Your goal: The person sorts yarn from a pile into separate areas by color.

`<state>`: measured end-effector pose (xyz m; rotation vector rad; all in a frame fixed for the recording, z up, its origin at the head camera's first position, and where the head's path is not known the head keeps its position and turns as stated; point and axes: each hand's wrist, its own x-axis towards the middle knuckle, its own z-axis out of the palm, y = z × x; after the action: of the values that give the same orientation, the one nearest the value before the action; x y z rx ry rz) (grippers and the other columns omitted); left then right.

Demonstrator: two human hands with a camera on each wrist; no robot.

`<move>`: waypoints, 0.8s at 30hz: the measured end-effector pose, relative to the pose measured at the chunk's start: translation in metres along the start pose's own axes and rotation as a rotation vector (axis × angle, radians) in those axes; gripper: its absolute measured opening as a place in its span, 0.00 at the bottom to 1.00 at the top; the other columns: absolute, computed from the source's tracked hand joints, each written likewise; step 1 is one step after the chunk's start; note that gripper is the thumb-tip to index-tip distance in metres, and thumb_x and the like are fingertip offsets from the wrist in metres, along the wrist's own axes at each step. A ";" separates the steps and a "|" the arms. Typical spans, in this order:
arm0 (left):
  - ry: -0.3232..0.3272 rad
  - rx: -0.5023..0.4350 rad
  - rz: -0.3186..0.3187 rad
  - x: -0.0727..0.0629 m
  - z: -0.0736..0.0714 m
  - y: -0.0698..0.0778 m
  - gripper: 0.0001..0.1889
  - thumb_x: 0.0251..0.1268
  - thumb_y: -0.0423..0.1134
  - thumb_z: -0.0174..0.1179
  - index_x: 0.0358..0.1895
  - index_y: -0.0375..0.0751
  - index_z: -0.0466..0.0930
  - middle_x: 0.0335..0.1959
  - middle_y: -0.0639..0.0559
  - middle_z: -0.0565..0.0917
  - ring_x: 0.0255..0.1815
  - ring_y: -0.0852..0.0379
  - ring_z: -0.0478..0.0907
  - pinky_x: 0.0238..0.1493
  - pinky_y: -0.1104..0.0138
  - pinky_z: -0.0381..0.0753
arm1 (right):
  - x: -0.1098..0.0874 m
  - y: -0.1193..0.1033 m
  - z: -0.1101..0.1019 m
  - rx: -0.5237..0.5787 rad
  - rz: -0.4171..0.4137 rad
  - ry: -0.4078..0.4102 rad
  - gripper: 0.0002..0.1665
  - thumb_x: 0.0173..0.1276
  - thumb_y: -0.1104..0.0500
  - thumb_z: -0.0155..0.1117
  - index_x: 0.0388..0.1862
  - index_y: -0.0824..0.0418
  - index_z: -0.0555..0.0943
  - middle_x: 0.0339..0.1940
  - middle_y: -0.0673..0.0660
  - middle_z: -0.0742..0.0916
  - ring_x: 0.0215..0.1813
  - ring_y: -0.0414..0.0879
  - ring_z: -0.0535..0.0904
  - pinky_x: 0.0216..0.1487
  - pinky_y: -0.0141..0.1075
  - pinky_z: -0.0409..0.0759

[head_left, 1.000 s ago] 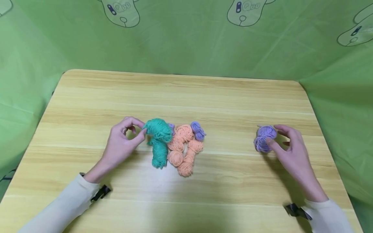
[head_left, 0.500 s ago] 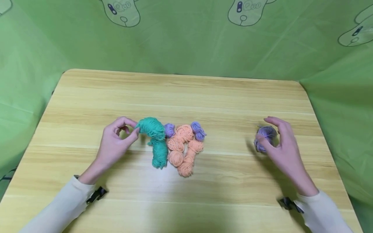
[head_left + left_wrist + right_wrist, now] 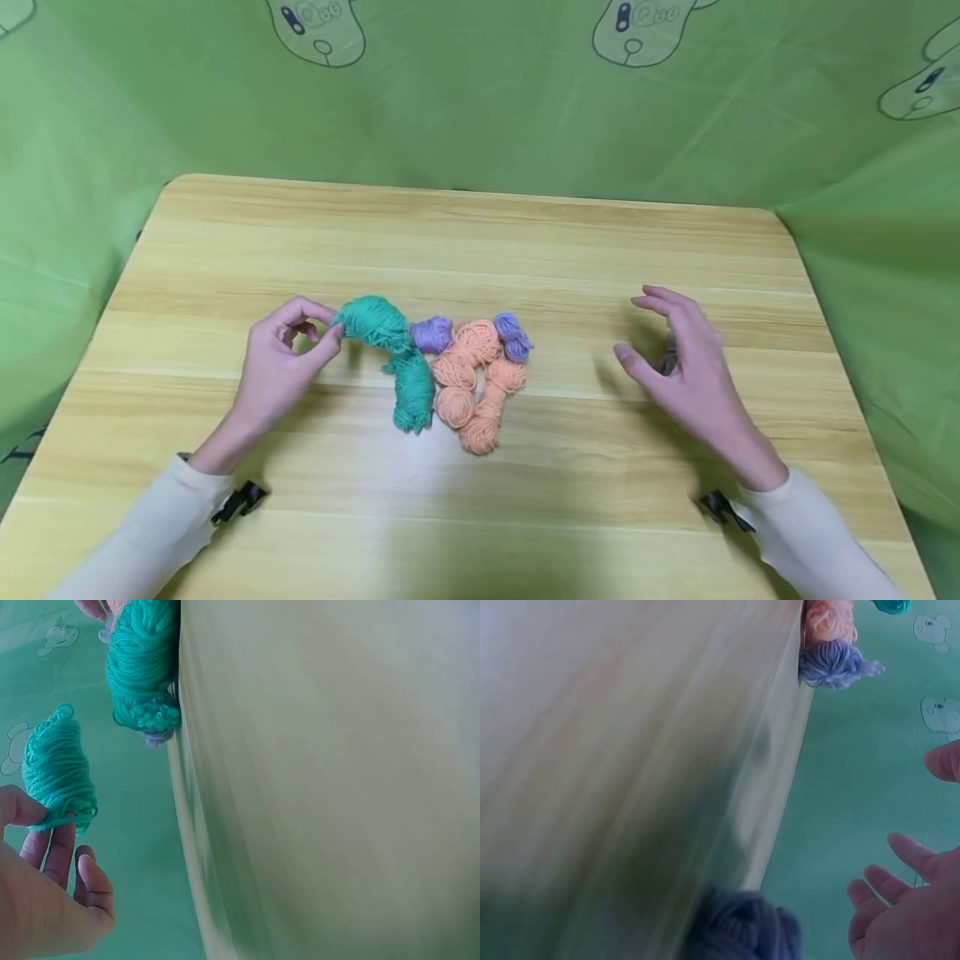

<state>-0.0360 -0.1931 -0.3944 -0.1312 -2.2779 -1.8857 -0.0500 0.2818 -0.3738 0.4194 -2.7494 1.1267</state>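
My left hand (image 3: 276, 367) pinches the left end of a teal yarn skein (image 3: 372, 323) between thumb and fingers. In the left wrist view that skein (image 3: 61, 772) hangs above the tabletop, apart from a second teal skein (image 3: 413, 392) lying there. Right of them lie several peach skeins (image 3: 454, 407), with a purple skein (image 3: 432, 334) at their left and another purple skein (image 3: 513, 337) at their upper right. My right hand (image 3: 693, 379) hovers with fingers spread, holding nothing. Below it is a separate purple skein (image 3: 746, 930), mostly hidden by the hand in the head view.
The skeins rest on a pale wooden table (image 3: 555, 258) with rounded far corners. A green cloth (image 3: 480, 108) printed with animal faces hangs behind and at the sides. Black camera mounts (image 3: 242, 502) sit at both wrists.
My left hand has drawn the teal skein leftward, uncovering the left purple skein. My right hand has let go of its purple skein and moved left and up from it.
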 end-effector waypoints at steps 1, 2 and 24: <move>0.000 0.000 -0.002 0.000 -0.001 0.000 0.05 0.67 0.20 0.68 0.42 0.29 0.85 0.40 0.42 0.87 0.38 0.47 0.74 0.44 0.62 0.73 | 0.001 -0.001 0.002 -0.006 -0.011 -0.004 0.39 0.67 0.57 0.78 0.76 0.60 0.78 0.81 0.62 0.74 0.80 0.66 0.64 0.77 0.73 0.45; 0.001 -0.001 -0.004 0.000 -0.002 -0.001 0.05 0.66 0.20 0.68 0.42 0.29 0.85 0.40 0.42 0.87 0.38 0.46 0.74 0.44 0.62 0.73 | 0.002 -0.002 0.003 -0.011 -0.021 -0.009 0.39 0.66 0.57 0.79 0.75 0.59 0.78 0.81 0.61 0.74 0.80 0.65 0.65 0.75 0.72 0.46; 0.089 -0.017 -0.053 -0.004 -0.030 -0.006 0.06 0.67 0.19 0.67 0.43 0.30 0.86 0.40 0.46 0.87 0.37 0.51 0.75 0.41 0.71 0.76 | 0.014 -0.025 0.031 -0.053 -0.113 -0.134 0.40 0.69 0.50 0.78 0.77 0.56 0.76 0.84 0.58 0.70 0.83 0.61 0.63 0.74 0.71 0.58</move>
<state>-0.0307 -0.2235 -0.3961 0.0105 -2.2284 -1.8963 -0.0566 0.2400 -0.3763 0.6578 -2.8202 1.0315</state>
